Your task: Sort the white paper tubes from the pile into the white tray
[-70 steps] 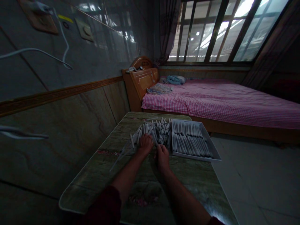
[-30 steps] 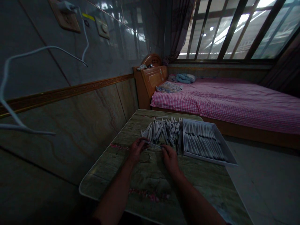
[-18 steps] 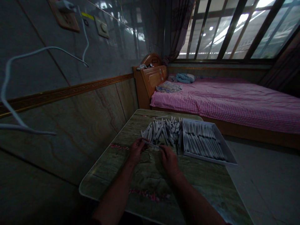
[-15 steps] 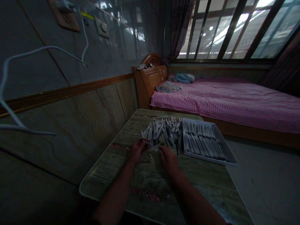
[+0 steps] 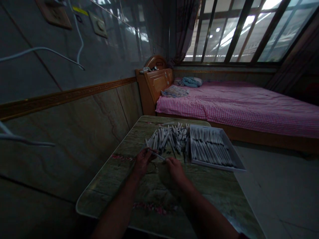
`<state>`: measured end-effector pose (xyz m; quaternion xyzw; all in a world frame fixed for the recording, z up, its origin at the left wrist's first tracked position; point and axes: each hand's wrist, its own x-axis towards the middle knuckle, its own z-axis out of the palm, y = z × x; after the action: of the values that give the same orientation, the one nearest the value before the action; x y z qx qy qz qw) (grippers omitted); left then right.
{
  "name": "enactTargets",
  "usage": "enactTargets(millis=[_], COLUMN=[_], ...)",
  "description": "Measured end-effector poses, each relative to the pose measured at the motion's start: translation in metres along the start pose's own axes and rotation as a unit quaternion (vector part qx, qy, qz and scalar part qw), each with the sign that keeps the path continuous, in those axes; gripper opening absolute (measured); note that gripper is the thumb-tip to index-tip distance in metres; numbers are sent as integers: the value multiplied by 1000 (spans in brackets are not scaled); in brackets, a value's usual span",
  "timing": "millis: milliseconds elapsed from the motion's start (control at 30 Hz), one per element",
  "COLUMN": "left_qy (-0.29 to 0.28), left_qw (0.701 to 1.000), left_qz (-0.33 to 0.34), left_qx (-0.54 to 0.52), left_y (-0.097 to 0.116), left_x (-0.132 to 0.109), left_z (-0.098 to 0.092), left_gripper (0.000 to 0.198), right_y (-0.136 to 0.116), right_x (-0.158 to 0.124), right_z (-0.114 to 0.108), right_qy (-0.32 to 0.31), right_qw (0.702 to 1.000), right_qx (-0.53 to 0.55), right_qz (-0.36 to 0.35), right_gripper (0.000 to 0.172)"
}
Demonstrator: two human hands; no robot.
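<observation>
The left hand [image 5: 142,162] is closed on a thin white stick [image 5: 156,154], its fingers pinching one end, while the stick's far end points across to the right hand [image 5: 175,171]. The right fingers curl just at that end, but in this dim light I can't tell whether they touch it. The hands are close together, low over the table [image 5: 112,186], with a loose pile of sticks [image 5: 166,139] just beyond them. Beside the pile sits a white tray [image 5: 216,167], holding sticks [image 5: 211,149] laid side by side in rows. The table's far end points toward a bed [image 5: 236,106] with a pink checked sheet. To the left runs a panelled wall [image 5: 74,132], with a white cable [image 5: 42,49] above it.
</observation>
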<state>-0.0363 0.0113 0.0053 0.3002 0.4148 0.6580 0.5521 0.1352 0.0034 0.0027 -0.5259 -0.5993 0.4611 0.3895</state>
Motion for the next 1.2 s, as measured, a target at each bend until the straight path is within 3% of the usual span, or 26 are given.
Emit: enactTargets(millis=[200,367,500,600,667,733,833,900,1033,1200], left_qy=[-5,-1,-10,7,14,13,2,-2,-9,-12], left_qw=[1000,1000,998,1000,1000,999,996,993,992,991], left_qz=[6,7,0,-11,-16,-22,-23,-20,-13,-10], left_qx=[16,-27,-56,-24,10,44,91,114,126,129], left_y=[-4,-4,0,1,0,-1,-3,-3,-5,-9], left_x=[3,6,3,0,-1,-3,-5,-5,-4,-3], left_z=[-2,-3,-4,-3,-1,3,9,11,10,7], left_gripper=[52,56,61,59,59,61,62,61,60,56], right_y=[-9,-25,-35,-33,-28,-20,-9,-3,3,3], right_x=[3,-1,5,10,9,5,-5,-9,-11,-9], right_z=[-4,-5,-40,-94,-132,-166,-203,-216,-226,-223], right_qy=[-98,-155,-92,46,137,204,215,200,150,133], right_qw=[962,963,989,998,974,923,839,806,788,795], right_qx=[186,172,104,-47,-178,-323,-481,-525,-544,-538], right_qz=[175,139,54,-21,-21,36,135,189,246,246], right_gripper=[26,24,20,21,26,31,32,33,33,32])
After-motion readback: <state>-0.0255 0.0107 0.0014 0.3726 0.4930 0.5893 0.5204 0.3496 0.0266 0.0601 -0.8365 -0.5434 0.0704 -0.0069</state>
